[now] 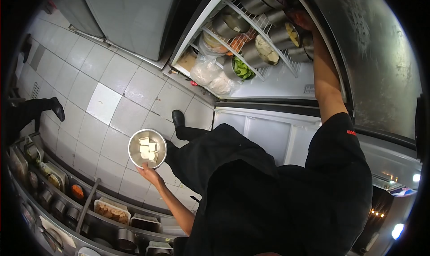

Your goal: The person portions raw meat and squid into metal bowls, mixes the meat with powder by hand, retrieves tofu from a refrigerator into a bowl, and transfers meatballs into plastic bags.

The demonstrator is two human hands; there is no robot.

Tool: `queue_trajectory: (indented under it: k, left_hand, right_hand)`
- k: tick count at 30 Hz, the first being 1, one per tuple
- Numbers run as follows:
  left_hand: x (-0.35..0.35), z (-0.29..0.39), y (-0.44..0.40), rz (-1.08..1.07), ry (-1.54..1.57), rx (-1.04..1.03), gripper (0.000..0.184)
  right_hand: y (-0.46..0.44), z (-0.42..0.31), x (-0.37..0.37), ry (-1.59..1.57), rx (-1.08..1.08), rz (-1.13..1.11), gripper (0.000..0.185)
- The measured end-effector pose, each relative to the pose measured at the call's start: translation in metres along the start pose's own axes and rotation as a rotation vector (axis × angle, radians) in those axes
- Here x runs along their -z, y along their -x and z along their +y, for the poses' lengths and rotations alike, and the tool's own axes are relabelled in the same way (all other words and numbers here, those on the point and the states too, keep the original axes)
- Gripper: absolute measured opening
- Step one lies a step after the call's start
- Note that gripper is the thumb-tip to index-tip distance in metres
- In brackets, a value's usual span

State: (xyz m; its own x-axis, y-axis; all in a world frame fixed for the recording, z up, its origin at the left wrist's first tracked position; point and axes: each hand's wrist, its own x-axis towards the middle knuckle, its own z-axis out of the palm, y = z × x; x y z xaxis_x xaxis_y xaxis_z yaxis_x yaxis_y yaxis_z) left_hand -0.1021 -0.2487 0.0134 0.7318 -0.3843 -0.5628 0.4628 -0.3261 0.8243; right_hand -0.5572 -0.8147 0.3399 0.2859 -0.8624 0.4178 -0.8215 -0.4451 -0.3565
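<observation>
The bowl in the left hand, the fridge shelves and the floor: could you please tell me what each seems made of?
Bowl: probably stainless steel, judging by its silvery, shiny rim.
Fridge shelves: likely metal wire with a white coating, from the thin pale bars, though plastic is possible.
Floor: pale, smooth-looking tiles, perhaps ceramic, given the grid of joints.

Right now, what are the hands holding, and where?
The left hand grips the metal bowl by its near edge; whether the right hand holds anything, I can't tell.
</observation>
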Motion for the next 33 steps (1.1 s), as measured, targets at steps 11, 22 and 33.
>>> queue_trajectory:
  k: [11, 22, 33]
  left_hand:
    - [0.000, 0.001, 0.002, 0.010, 0.034, 0.035, 0.046]
    - [0.006, 0.012, 0.000, 0.041, 0.023, 0.039, 0.045]
    - [0.011, -0.001, -0.009, 0.035, -0.039, -0.012, 0.047]
  right_hand:
    - [-0.003, -0.005, -0.004, -0.063, -0.003, -0.051, 0.049]
    - [-0.016, 0.001, -0.010, -0.129, -0.006, -0.085, 0.050]
    - [-0.010, -0.003, -0.010, -0.372, -0.043, -0.124, 0.051]
